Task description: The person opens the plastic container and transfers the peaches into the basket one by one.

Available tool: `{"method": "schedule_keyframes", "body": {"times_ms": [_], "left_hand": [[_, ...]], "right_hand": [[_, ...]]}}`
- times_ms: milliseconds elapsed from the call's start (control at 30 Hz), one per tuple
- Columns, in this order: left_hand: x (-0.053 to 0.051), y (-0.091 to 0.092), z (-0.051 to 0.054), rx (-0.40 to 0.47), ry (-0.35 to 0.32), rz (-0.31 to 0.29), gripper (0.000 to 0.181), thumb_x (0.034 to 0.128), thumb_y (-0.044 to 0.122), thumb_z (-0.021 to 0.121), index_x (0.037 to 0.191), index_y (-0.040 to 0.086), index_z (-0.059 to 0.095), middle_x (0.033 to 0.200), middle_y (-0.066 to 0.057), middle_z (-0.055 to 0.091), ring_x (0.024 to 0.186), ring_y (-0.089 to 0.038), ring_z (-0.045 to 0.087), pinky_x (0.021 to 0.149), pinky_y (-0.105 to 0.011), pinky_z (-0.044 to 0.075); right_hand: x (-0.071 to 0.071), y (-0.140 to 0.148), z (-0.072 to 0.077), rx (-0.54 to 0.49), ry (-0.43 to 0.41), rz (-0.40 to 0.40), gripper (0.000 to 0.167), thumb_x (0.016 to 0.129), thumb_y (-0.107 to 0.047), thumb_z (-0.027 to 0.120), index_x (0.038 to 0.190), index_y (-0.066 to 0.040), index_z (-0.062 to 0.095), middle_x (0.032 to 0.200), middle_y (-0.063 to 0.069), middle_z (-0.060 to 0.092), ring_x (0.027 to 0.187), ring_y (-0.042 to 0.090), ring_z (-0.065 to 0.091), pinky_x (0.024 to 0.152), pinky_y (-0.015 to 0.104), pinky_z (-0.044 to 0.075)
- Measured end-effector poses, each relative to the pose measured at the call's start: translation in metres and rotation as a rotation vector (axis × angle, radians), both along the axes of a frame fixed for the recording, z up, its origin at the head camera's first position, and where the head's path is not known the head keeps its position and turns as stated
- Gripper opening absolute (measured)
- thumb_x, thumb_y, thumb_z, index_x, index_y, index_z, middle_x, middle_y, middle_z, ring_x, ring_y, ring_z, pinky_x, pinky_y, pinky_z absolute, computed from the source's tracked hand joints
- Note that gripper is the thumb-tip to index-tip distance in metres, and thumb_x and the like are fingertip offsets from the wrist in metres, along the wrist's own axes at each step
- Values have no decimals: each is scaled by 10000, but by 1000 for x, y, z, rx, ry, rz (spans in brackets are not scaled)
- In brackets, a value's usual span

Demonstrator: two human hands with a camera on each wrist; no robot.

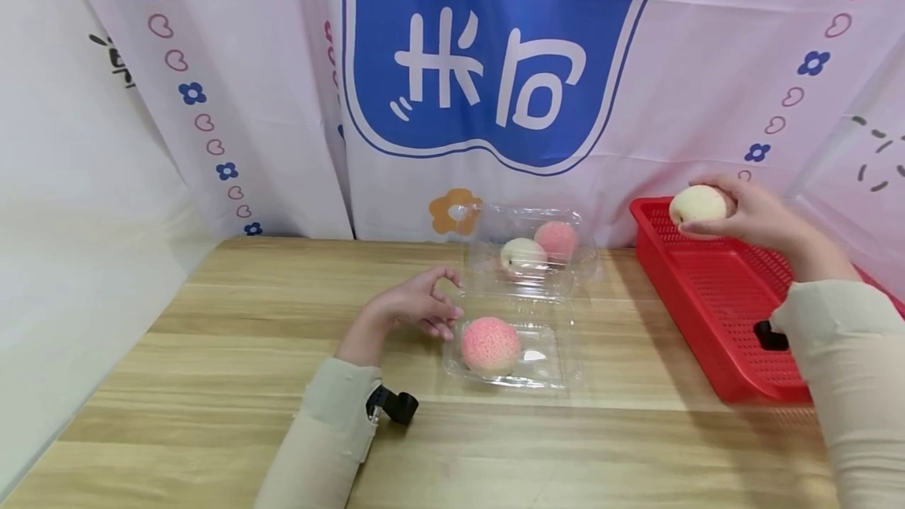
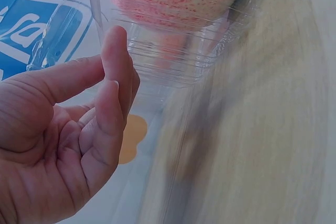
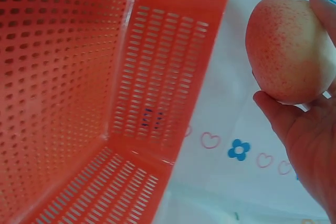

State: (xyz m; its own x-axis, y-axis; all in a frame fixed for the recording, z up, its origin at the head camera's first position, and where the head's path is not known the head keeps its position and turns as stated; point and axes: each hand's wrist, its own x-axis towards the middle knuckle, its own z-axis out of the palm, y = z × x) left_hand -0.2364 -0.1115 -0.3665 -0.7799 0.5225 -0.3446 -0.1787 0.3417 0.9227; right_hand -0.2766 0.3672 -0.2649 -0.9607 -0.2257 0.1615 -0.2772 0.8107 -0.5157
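Note:
My right hand (image 1: pixel 752 214) grips a pale peach (image 1: pixel 698 206) above the far end of a red basket (image 1: pixel 679 313). In the right wrist view the same peach (image 3: pixel 289 48) shows a pink speckled side between thumb and fingers. On the table lies an unfolded clear plastic clamshell box (image 1: pixel 551 371). Its near half holds a pink peach (image 1: pixel 491 346); behind it a cream peach (image 1: pixel 523 258) and another pink peach (image 1: pixel 556 240) lie in the far half. My left hand (image 1: pixel 422 305), fingers loosely bent, is at the box's left side, holding nothing; whether it touches the plastic, I cannot tell.
The perforated red basket stands at the table's right, its inside bare in the right wrist view (image 3: pixel 63 66). A printed cloth (image 1: pixel 283 100) hangs behind the wooden table (image 1: pixel 233 352). Each sleeve bears a black wrist mount, such as the left mount (image 1: pixel 399 407).

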Motion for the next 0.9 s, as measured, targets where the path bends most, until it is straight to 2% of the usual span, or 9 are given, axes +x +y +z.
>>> {"method": "schedule_keyframes", "body": {"times_ms": [167, 367, 500, 600, 800, 900], "left_hand": [[0, -1, 0, -4, 15, -10, 485, 949, -30, 583, 1365, 41, 346, 753, -81, 669, 565, -146, 661, 520, -213, 538], [0, -1, 0, 5, 3, 2, 485, 947, -38, 579, 1363, 43, 344, 768, -92, 670, 566, -148, 660, 514, -211, 537], [0, 0, 0, 3, 13, -2, 491, 953, -31, 577, 1374, 36, 335, 752, -73, 661, 566, -142, 661, 518, -208, 538], [1, -1, 0, 1, 19, -5, 495, 955, -33, 572, 1379, 28, 326, 749, -71, 659, 563, -139, 660, 516, -207, 536], [1, 0, -1, 6, 11, -8, 501, 953, -44, 567, 1382, 18, 316, 754, -78, 663, 562, -139, 660, 512, -206, 534], [0, 0, 0, 5, 12, -7, 487, 951, -51, 566, 1369, 26, 328, 769, -99, 669, 562, -142, 661, 510, -208, 534]], "right_hand": [[-4, 6, -12, 4, -53, -48, 667, 853, -271, 792, 1402, -100, 454, 1149, 87, 535, 859, 80, 519, 674, 237, 494], [-10, 21, -27, 7, -56, -92, 676, 875, -366, 758, 1410, -78, 462, 1168, 121, 544, 838, 62, 511, 660, 231, 485], [-12, 31, -36, -13, -112, -129, 740, 902, -428, 709, 1477, -86, 394, 1273, 150, 510, 893, 59, 487, 691, 217, 478], [-13, 37, -42, -35, -167, -137, 777, 923, -455, 670, 1512, -75, 335, 1311, 147, 480, 941, 79, 473, 735, 240, 481], [-13, 44, -55, -44, -215, -128, 762, 928, -441, 668, 1499, -60, 337, 1264, 114, 502, 932, 53, 493, 776, 272, 486], [-13, 46, -59, -44, -244, -114, 777, 931, -440, 663, 1505, -46, 318, 1328, 165, 471, 1010, 125, 479, 803, 298, 483]]}}
